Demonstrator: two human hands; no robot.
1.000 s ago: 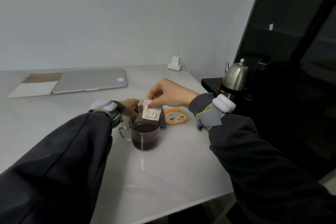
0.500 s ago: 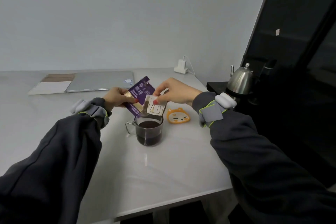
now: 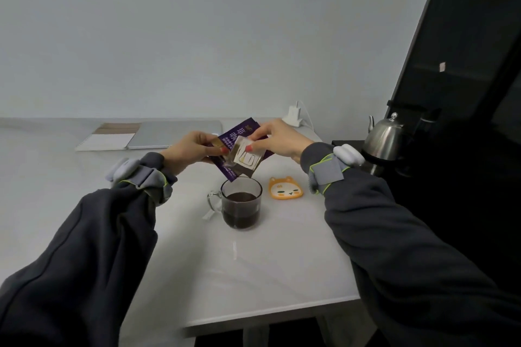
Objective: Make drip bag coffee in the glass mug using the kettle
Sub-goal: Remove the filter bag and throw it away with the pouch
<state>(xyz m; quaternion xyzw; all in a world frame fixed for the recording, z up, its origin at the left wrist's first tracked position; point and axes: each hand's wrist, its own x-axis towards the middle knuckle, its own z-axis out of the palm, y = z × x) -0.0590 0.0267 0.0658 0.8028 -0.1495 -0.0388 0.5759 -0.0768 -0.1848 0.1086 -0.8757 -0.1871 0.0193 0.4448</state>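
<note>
The brewing looks finished, and the step in hand seems to be getting rid of the spent filter. The right hand (image 3: 279, 139) pinches the upper edge of the drip bag (image 3: 249, 159) between thumb and fingertips and holds it tilted in the air, with its lower corner just above the far rim of the glass mug (image 3: 241, 203). The left hand (image 3: 194, 149) pinches the left edge of the purple sachet (image 3: 241, 131), thumb on the front and fingers curled behind. The sachet sits right behind the drip bag and overlaps it (whether the bag has begun to enter the sachet's mouth cannot be told).

The next move probably calls for sliding the wet bag into the sachet, or carrying both away. It should stay over the mug until any dripping stops, so that the white table (image 3: 253, 276) stays dry.

The mug stands near the middle of the table with its handle to the left, and dark coffee fills it to roughly two thirds. A small scrap of paper (image 3: 210, 215) lies just left of the handle. An orange cat-faced coaster (image 3: 285, 191) lies just right of the mug and bears nothing. The steel kettle (image 3: 383, 135) stands on a dark base at the far right with its lid on, so its contents are hidden.
</note>
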